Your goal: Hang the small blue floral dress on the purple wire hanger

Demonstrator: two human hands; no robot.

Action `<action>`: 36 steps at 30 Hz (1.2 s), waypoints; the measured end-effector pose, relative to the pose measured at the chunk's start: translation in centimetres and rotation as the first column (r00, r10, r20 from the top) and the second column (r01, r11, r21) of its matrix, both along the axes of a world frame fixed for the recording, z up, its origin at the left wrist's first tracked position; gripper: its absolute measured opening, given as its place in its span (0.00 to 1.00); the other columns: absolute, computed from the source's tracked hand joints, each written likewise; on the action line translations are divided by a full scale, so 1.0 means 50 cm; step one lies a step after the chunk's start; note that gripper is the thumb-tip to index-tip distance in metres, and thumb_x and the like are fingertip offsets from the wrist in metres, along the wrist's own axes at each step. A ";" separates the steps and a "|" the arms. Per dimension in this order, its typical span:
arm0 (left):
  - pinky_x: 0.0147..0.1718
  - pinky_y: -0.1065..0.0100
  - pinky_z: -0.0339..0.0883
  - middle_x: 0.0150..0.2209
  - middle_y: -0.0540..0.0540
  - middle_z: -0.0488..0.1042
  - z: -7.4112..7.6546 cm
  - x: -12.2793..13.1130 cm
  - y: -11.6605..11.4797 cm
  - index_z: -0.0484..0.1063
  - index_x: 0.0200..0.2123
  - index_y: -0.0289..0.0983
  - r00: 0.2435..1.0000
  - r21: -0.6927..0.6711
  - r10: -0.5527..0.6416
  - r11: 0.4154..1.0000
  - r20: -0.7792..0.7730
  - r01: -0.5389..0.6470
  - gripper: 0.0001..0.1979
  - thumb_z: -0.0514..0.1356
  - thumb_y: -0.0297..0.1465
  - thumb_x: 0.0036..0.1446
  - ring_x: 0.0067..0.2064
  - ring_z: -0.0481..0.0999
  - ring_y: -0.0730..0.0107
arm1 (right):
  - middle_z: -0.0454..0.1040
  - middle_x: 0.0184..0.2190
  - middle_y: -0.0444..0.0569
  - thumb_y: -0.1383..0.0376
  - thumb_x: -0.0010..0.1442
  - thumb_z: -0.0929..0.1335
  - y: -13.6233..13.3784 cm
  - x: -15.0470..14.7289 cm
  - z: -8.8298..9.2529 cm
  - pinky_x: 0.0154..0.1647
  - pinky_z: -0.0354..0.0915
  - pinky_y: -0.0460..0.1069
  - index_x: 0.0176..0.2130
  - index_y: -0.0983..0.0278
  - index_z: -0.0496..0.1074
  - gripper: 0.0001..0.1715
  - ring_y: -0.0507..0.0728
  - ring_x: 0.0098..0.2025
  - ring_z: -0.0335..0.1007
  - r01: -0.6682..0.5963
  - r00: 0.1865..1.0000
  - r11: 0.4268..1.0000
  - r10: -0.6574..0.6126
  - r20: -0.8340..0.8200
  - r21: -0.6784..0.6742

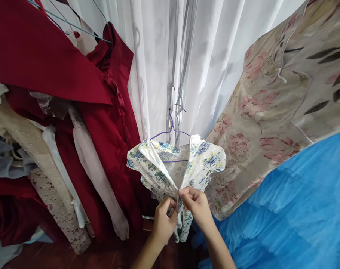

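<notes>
A small white dress with a blue flower print (199,164) hangs on a purple wire hanger (171,129) in front of a white curtain. Both my hands are at its open front, just below the collar. My left hand (162,220) pinches the left edge of the opening. My right hand (196,207) pinches the right edge. The two edges meet between my fingertips. The lower part of the dress hangs behind my hands and is mostly hidden.
Dark red garments (113,123) and pale beige ones (97,175) hang close on the left. A cream fabric with pink flowers (273,112) and a blue pleated fabric (293,209) fill the right. The white curtain (150,74) hangs behind. Dark wooden floor (82,257) shows below.
</notes>
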State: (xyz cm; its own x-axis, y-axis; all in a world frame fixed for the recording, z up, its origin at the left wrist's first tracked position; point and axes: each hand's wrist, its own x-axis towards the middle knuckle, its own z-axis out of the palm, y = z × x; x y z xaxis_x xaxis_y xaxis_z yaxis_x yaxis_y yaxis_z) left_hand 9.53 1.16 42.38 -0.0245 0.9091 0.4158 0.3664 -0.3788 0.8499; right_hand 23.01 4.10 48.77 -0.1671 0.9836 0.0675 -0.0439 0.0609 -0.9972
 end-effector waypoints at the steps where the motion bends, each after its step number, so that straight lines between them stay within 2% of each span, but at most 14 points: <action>1: 0.36 0.69 0.64 0.30 0.49 0.70 -0.003 -0.001 -0.002 0.65 0.29 0.38 1.000 0.007 -0.005 1.000 -0.016 0.005 0.07 0.56 0.28 0.61 0.34 0.72 0.67 | 0.64 0.12 0.39 0.48 0.59 0.71 0.015 -0.004 0.023 0.19 0.48 0.45 0.26 0.65 0.70 0.24 0.48 0.15 0.52 0.017 1.000 0.999 -0.017 -0.017 0.028; 6: 0.35 0.70 0.62 0.29 0.49 0.68 -0.014 -0.005 -0.001 0.63 0.29 0.39 0.996 0.002 -0.039 0.999 -0.081 0.039 0.07 0.56 0.25 0.59 0.33 0.71 0.67 | 0.64 0.12 0.39 0.51 0.57 0.73 0.105 -0.037 0.146 0.19 0.49 0.45 0.22 0.65 0.69 0.23 0.47 0.15 0.51 0.086 0.994 0.979 -0.073 -0.080 0.182; 9: 0.35 0.69 0.62 0.30 0.49 0.68 -0.017 -0.012 0.011 0.63 0.28 0.39 0.988 0.002 -0.059 0.998 -0.144 0.060 0.07 0.55 0.24 0.58 0.34 0.71 0.67 | 0.65 0.12 0.40 0.54 0.57 0.73 0.149 -0.057 0.202 0.20 0.52 0.45 0.21 0.65 0.69 0.22 0.47 0.16 0.54 0.108 0.989 0.962 -0.077 -0.130 0.252; 13: 0.35 0.68 0.63 0.30 0.48 0.71 -0.035 -0.031 0.040 0.65 0.28 0.38 0.961 -0.058 -0.131 0.991 -0.244 0.120 0.07 0.56 0.21 0.52 0.34 0.73 0.65 | 0.65 0.13 0.38 0.55 0.57 0.73 0.172 -0.077 0.234 0.20 0.50 0.44 0.26 0.66 0.72 0.18 0.47 0.16 0.53 0.182 0.970 0.941 -0.124 -0.209 0.286; 15: 0.34 0.67 0.65 0.30 0.48 0.73 -0.027 -0.051 0.061 0.68 0.28 0.38 0.946 -0.105 -0.194 0.980 -0.260 0.172 0.07 0.58 0.20 0.49 0.33 0.74 0.65 | 0.65 0.14 0.38 0.54 0.59 0.72 0.169 -0.082 0.234 0.20 0.50 0.44 0.28 0.66 0.72 0.18 0.46 0.16 0.53 0.205 0.964 0.932 -0.138 -0.229 0.298; 16: 0.36 0.67 0.66 0.30 0.47 0.74 -0.011 -0.065 0.074 0.69 0.28 0.38 0.941 -0.110 -0.224 0.973 -0.254 0.202 0.06 0.59 0.20 0.50 0.34 0.75 0.64 | 0.65 0.14 0.38 0.54 0.60 0.71 0.166 -0.084 0.231 0.20 0.50 0.44 0.29 0.66 0.72 0.18 0.46 0.16 0.53 0.206 0.963 0.931 -0.138 -0.230 0.300; 18: 0.39 0.66 0.68 0.32 0.47 0.76 0.047 -0.096 0.102 0.72 0.32 0.38 0.938 -0.060 -0.261 0.965 -0.227 0.254 0.05 0.60 0.22 0.54 0.36 0.76 0.64 | 0.64 0.14 0.37 0.54 0.61 0.70 0.156 -0.086 0.224 0.20 0.50 0.44 0.31 0.65 0.72 0.17 0.47 0.16 0.54 0.197 0.966 0.935 -0.134 -0.222 0.294; 23: 0.42 0.67 0.69 0.35 0.49 0.75 0.279 -0.145 0.175 0.71 0.55 0.40 0.988 0.312 -0.084 0.942 -0.130 0.121 0.15 0.56 0.30 0.66 0.36 0.76 0.68 | 0.64 0.14 0.37 0.55 0.62 0.70 0.134 -0.085 0.220 0.22 0.50 0.45 0.31 0.64 0.71 0.15 0.48 0.17 0.54 0.199 0.969 0.934 -0.142 -0.204 0.295; 24: 0.42 0.67 0.69 0.37 0.48 0.76 0.318 -0.144 0.186 0.69 0.58 0.41 0.982 0.352 -0.085 0.925 -0.170 0.141 0.17 0.56 0.30 0.67 0.37 0.76 0.68 | 0.64 0.15 0.37 0.55 0.62 0.70 0.131 -0.085 0.222 0.22 0.50 0.45 0.31 0.64 0.71 0.15 0.48 0.17 0.54 0.194 0.970 0.931 -0.137 -0.199 0.308; 26: 0.41 0.67 0.68 0.41 0.47 0.75 0.374 -0.133 0.203 0.73 0.53 0.40 0.957 0.390 -0.090 0.899 -0.275 0.197 0.13 0.55 0.30 0.68 0.39 0.75 0.68 | 0.63 0.15 0.38 0.56 0.62 0.70 0.130 -0.087 0.222 0.22 0.49 0.45 0.31 0.64 0.70 0.15 0.48 0.18 0.54 0.185 0.975 0.923 -0.130 -0.180 0.337; 29: 0.40 0.67 0.67 0.39 0.46 0.74 0.413 -0.118 0.214 0.75 0.41 0.38 0.928 0.451 -0.053 0.862 -0.370 0.229 0.09 0.55 0.30 0.68 0.39 0.74 0.67 | 0.59 0.17 0.37 0.56 0.62 0.70 0.140 -0.093 0.204 0.21 0.46 0.44 0.29 0.64 0.68 0.16 0.47 0.18 0.50 0.245 0.968 0.890 -0.202 -0.151 0.384; 31: 0.42 0.67 0.67 0.37 0.46 0.74 0.421 -0.127 0.220 0.74 0.39 0.37 0.944 0.522 0.003 0.833 -0.331 0.181 0.08 0.55 0.30 0.68 0.40 0.74 0.67 | 0.58 0.17 0.36 0.56 0.61 0.70 0.149 -0.095 0.180 0.20 0.43 0.44 0.27 0.64 0.66 0.18 0.46 0.18 0.47 0.307 0.952 0.867 -0.281 -0.123 0.392; 34: 0.45 0.68 0.66 0.38 0.46 0.74 0.414 -0.178 0.245 0.74 0.39 0.37 0.988 0.569 0.127 0.821 -0.092 -0.052 0.07 0.57 0.32 0.67 0.43 0.74 0.66 | 0.56 0.16 0.36 0.55 0.61 0.70 0.154 -0.091 0.137 0.20 0.42 0.45 0.26 0.63 0.65 0.19 0.46 0.18 0.45 0.310 0.950 0.882 -0.301 -0.083 0.353; 36: 0.45 0.70 0.66 0.38 0.47 0.75 0.392 -0.230 0.274 0.74 0.40 0.37 0.965 0.487 0.187 0.835 0.182 -0.254 0.08 0.58 0.34 0.66 0.42 0.75 0.67 | 0.55 0.16 0.35 0.55 0.61 0.70 0.149 -0.088 0.115 0.20 0.41 0.45 0.26 0.63 0.64 0.19 0.46 0.18 0.45 0.265 0.964 0.907 -0.253 -0.078 0.328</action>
State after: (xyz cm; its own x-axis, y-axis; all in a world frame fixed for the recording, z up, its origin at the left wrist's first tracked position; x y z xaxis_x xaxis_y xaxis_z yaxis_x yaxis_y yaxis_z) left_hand -1.98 14.88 62.00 -0.2802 0.5401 0.7936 0.3978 -0.6870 0.6081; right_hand 18.62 11.53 54.52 0.0983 0.9116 0.3991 -0.0137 0.4022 -0.9154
